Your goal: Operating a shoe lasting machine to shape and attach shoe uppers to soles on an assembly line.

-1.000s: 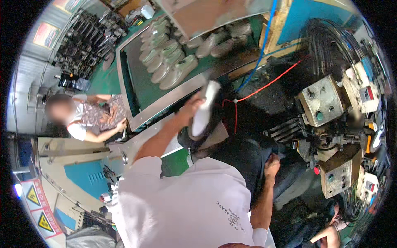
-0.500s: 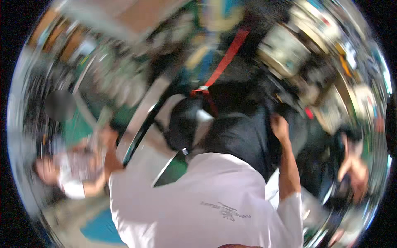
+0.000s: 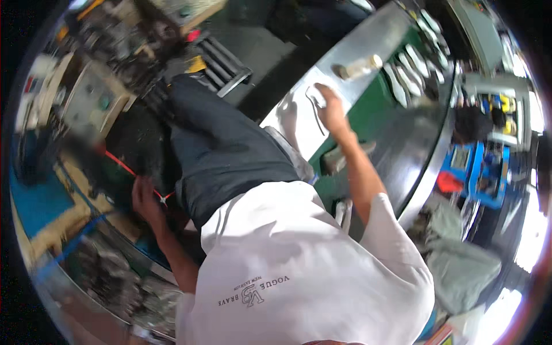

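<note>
On the right, my right hand (image 3: 330,110) reaches over a narrow metal ledge (image 3: 376,35) beside a conveyor. Its fingers are bent round a small white piece (image 3: 314,95) with a dark edge, whose kind I cannot make out. Beneath it, a bright white surface (image 3: 299,112) covers part of the ledge. A pale bottle-like cylinder (image 3: 360,66) lies just beyond the fingers. At the left, my left hand (image 3: 146,198) hangs low beside my dark trousers, close to a thin red strap (image 3: 122,164). Shadow and blur hide how its fingers are held.
Several white shoe-shaped pieces (image 3: 409,72) lie on the green strip past the ledge. A dark conveyor belt (image 3: 397,141) curves along the right, with a blue rack (image 3: 474,172) behind it. Pale machine housings (image 3: 95,100) stand at the left. A metal roller frame (image 3: 221,64) is ahead.
The view has swung round, bringing the ledge and conveyor in on the right and the machines to the left. My right hand has moved from beside my leg to the white piece.
</note>
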Demonstrator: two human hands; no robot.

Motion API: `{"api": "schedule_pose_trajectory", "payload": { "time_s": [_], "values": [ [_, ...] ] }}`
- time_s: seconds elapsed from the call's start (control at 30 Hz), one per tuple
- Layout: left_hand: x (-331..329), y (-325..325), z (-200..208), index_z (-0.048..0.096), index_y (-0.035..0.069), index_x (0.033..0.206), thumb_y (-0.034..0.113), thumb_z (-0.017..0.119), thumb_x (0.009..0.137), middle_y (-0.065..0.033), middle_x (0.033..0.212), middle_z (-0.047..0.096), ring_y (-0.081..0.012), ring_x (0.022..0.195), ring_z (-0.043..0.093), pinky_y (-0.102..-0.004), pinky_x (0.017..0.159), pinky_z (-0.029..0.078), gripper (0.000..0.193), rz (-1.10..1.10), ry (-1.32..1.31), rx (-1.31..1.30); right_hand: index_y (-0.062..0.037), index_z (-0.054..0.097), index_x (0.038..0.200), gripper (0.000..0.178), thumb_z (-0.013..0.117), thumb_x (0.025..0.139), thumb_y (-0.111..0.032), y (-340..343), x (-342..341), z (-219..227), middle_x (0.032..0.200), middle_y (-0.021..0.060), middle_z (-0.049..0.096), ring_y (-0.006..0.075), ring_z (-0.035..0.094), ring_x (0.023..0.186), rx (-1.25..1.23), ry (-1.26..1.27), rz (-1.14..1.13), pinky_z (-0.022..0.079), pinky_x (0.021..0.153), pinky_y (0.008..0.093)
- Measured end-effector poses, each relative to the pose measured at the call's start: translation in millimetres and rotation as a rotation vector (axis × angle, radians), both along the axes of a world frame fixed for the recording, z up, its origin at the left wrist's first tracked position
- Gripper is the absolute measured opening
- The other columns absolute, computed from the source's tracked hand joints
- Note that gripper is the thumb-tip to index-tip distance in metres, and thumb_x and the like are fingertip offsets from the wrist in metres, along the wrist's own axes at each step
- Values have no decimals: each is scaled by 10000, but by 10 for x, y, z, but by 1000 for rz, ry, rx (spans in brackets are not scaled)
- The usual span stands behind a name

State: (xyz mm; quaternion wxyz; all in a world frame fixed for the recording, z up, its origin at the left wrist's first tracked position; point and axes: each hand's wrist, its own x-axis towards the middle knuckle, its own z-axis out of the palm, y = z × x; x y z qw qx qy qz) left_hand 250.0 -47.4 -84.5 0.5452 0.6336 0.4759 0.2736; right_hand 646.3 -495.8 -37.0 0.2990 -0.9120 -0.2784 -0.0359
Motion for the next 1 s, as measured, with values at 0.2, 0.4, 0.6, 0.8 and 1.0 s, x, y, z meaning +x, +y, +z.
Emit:
{"api": "schedule_pose_trajectory", "payload": {
  "time_s": [0.2, 0.4, 0.6, 0.8, 1.0],
  "values": [
    [2786, -561, 1051, 658, -40, 1409, 57, 568, 1128, -151, 1310, 725, -228, 1201, 720, -339, 1055, 549, 311, -982, -193, 139, 1, 767, 1287, 461, 661, 999, -342, -3640, -1522, -191, 1226, 255, 782, 393, 743, 1204, -291, 409, -1174, 558, 1045, 469],
    [2853, -1027, 61, 695, -21, 1348, 3, 572, 1090, -151, 1240, 735, -237, 1159, 742, -333, 1017, 563, 287, -1119, -153, -41, -22, 445, 1614, 752, 782, 970, -216, -5381, -5405, -6, 1149, 149, 712, 209, 656, 974, -549, 860, -840, 555, 834, 420],
    [2763, -1022, 569, 714, -6, 1315, -34, 546, 1063, -131, 1284, 729, -248, 1201, 729, -335, 1048, 560, 304, -1108, 7, 259, -157, 126, 1722, 1138, 906, 894, -174, -2187, -4286, -846, 1562, 177, 479, 328, 536, 1391, 206, 1289, -1407, 511, 1115, 473],
    [2860, -975, 243, 723, -36, 1261, -80, 524, 1049, -131, 1251, 733, -230, 1160, 739, -333, 1042, 570, 294, -1003, -47, -77, -153, 66, 1713, 1012, 719, 950, -23, -1853, -4678, -812, 1554, 174, 456, 316, 522, 1392, 622, 1013, -898, 460, 1176, 464],
    [2752, -979, 283, 724, -45, 1239, -100, 507, 1054, -133, 1228, 740, -228, 1137, 743, -343, 1032, 588, 291, -948, -82, -32, -105, 107, 1746, 1133, 872, 929, -281, -927, -4413, -910, 1709, 245, 380, 340, 479, 1497, 434, 1106, -1024, 393, 1230, 454]
  ]
}}
